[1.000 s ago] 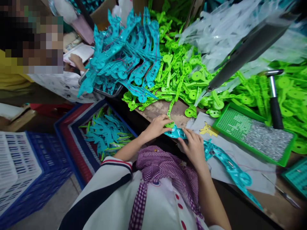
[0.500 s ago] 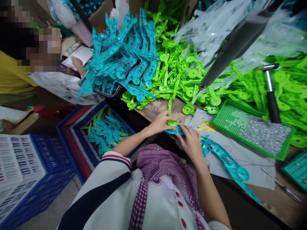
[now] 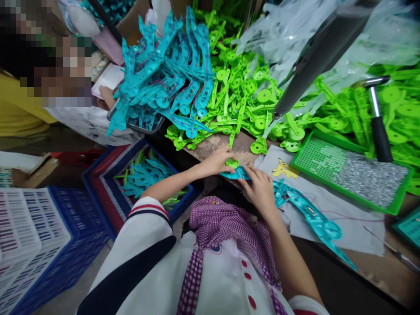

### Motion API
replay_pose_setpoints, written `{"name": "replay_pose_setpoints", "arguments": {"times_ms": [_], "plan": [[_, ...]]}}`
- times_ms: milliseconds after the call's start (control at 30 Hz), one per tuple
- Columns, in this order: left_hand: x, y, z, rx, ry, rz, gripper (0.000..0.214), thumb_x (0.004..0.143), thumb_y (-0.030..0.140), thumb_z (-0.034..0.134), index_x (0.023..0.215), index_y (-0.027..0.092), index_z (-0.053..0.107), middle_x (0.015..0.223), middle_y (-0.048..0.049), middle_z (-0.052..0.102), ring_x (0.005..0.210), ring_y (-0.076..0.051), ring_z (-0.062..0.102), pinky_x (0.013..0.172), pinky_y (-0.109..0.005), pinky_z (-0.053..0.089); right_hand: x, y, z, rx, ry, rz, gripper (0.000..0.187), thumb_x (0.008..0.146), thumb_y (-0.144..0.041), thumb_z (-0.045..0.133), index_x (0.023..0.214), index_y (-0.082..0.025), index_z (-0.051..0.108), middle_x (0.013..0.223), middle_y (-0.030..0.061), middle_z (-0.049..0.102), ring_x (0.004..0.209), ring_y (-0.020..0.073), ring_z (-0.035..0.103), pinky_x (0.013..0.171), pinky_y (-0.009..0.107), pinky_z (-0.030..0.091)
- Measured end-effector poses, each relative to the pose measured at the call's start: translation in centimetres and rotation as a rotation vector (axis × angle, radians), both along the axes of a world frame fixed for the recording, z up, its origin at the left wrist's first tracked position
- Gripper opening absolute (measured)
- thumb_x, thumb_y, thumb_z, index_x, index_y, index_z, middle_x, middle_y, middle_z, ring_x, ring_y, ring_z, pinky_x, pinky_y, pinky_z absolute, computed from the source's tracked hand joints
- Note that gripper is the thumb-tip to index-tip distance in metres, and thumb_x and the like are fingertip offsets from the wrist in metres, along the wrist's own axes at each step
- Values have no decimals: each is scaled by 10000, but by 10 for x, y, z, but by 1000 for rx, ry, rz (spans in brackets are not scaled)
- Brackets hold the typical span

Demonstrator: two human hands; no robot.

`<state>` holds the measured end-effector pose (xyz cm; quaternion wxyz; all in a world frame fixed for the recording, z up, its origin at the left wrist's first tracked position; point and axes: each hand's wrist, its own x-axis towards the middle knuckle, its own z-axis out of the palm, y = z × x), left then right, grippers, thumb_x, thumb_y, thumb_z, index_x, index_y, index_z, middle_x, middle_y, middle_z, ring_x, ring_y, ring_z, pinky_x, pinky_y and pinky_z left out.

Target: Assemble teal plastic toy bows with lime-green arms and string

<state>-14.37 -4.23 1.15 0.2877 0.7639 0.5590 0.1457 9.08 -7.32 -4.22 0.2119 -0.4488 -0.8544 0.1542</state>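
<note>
My left hand (image 3: 216, 162) is closed on a lime-green plastic part (image 3: 232, 163) with a round end, pinching it near the left end of a long turquoise plastic part (image 3: 234, 173). My right hand (image 3: 261, 189) grips that turquoise part from the right, thumb below and fingers on top. Past my right wrist, a turquoise length (image 3: 310, 210) with a round boss and thin red wire stretches over the table edge; whether it is the same piece is hidden by the hand. Beneath it lies a white cloth (image 3: 344, 232) with a yellow cartoon figure.
A powered screwdriver (image 3: 305, 65) hangs over heaped green parts (image 3: 252, 92). Turquoise parts (image 3: 177, 74) are stacked at left. A green tray (image 3: 402, 192) holds small metal pieces; a hammer (image 3: 377, 127) rests behind. A lined crate (image 3: 111, 183) stands lower left, a co-worker's hand (image 3: 106, 95) beyond.
My left hand has shifted slightly left with the green part, and more of the turquoise end shows below it. My right hand keeps its grip. The whole view has shifted a little.
</note>
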Motion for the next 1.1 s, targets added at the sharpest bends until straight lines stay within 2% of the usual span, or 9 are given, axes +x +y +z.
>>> {"name": "replay_pose_setpoints", "arguments": {"times_ms": [200,500,700,767,800,900,967,1033,1100], "plan": [[0,8,4,-48,39,-47,457,673,341,907,1061,157,750,1008,-62,576,923,-220,593,830,-327,483,0,-2,-1,30,-17,0,517,1027,-507,417,1381,-174,592,1349,136,650,1151,280,603,965,426,402],[0,11,-2,-60,159,-178,440,688,347,897,1072,175,770,1024,-90,626,1039,-263,615,902,-350,486,1,-2,1,5,-5,18,517,1018,-521,434,1376,-185,597,1342,123,657,1173,280,603,956,427,412],[-16,9,3,-68,45,-258,378,767,369,837,1106,224,750,1117,-80,624,1106,-257,612,976,-365,476,-1,0,-2,-51,-20,22,525,1018,-516,431,1408,-195,572,1379,135,635,1200,300,600,972,463,425],[-16,-13,3,52,-65,-142,432,782,434,820,1159,249,716,1197,-90,605,1174,-270,582,1009,-397,472,2,1,2,-78,-7,59,548,1014,-528,430,1446,-207,536,1428,139,599,1258,308,574,1005,484,422],[-13,-30,-1,139,-126,-9,467,789,474,806,1187,259,689,1233,-94,592,1194,-274,570,1013,-415,475,6,0,5,-79,9,80,562,1011,-537,432,1467,-217,512,1461,139,572,1301,311,549,1038,498,408],[6,-93,-28,342,-302,624,433,890,537,676,1208,255,592,1142,-78,600,1031,-227,620,890,-410,534,24,-5,20,-44,45,79,585,1005,-536,459,1521,-260,434,1540,120,491,1424,300,447,1160,536,299],[23,-129,-56,276,-391,898,403,898,555,651,1160,269,541,962,-43,599,860,-213,633,753,-397,551,38,-10,27,-36,30,57,600,1003,-525,477,1544,-280,390,1546,110,482,1446,287,423,1198,540,243],[38,-148,-85,196,-400,923,481,809,543,757,1149,287,535,1021,-62,624,917,-257,665,764,-435,563,49,-12,29,-65,-15,86,629,1001,-526,480,1563,-274,354,1537,114,489,1435,282,438,1197,532,252],[50,-147,-105,75,-368,857,559,752,499,816,1186,279,538,1164,-95,627,1102,-314,652,898,-496,560,56,-11,25,-102,-77,136,653,1001,-524,474,1577,-251,330,1531,129,494,1418,290,457,1184,537,274]]}}
